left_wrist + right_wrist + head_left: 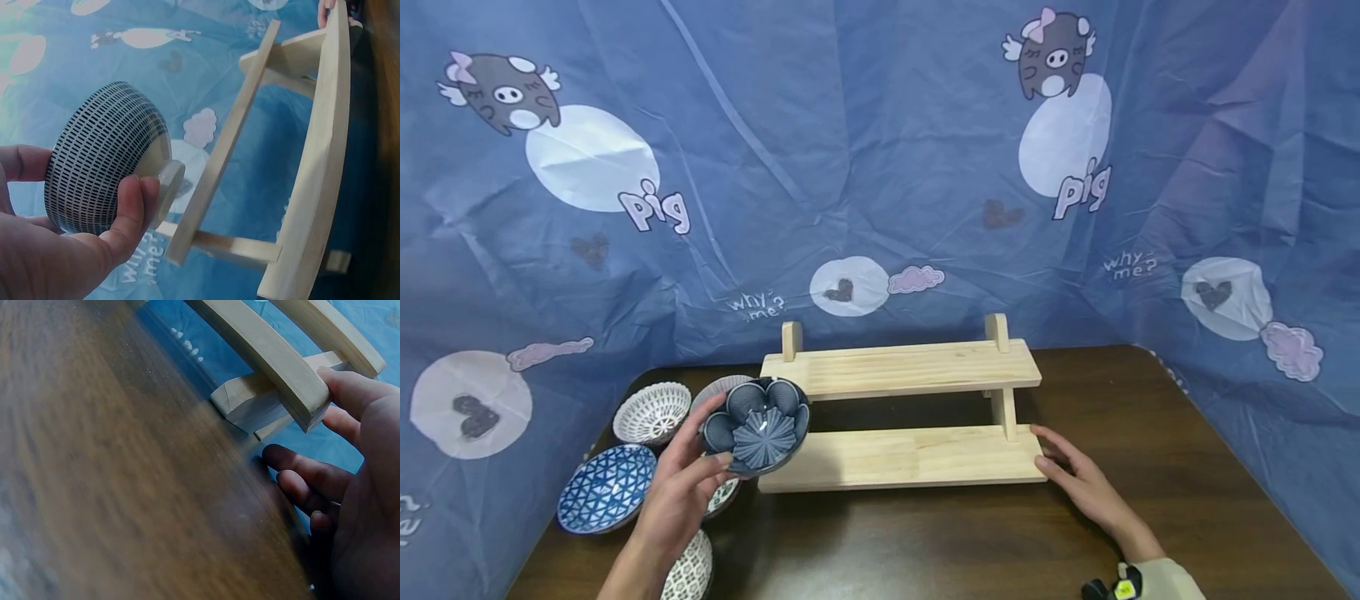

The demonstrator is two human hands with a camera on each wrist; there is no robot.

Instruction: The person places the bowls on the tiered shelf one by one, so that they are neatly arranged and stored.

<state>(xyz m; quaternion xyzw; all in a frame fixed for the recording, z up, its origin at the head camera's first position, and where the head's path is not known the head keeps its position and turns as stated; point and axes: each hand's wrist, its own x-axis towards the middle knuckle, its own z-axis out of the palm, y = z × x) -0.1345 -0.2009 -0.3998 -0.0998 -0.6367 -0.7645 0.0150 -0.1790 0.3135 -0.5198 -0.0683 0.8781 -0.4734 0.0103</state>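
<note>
My left hand [681,492] grips a bowl [765,433] by its rim and side, thumb apart from the fingers. Its blue-grey inside has a flower pattern and faces the head camera. In the left wrist view, the bowl's outside [109,156] carries rows of dark dashes and a pale foot ring. The bowl is held up by the left end of a two-tier wooden shelf rack [902,458], overlapping its lower board from above. At the rack's other end, my right hand [1086,483] pinches the lower board's right tip [300,394] between thumb and forefinger; the other fingers curl loosely below.
Left of the rack, several bowls stand on the dark wooden table [925,550]: a white patterned bowl [652,414], a blue-and-white bowl [607,489] and a speckled bowl [691,571] among them. A blue printed cloth [895,167] hangs behind and at the sides.
</note>
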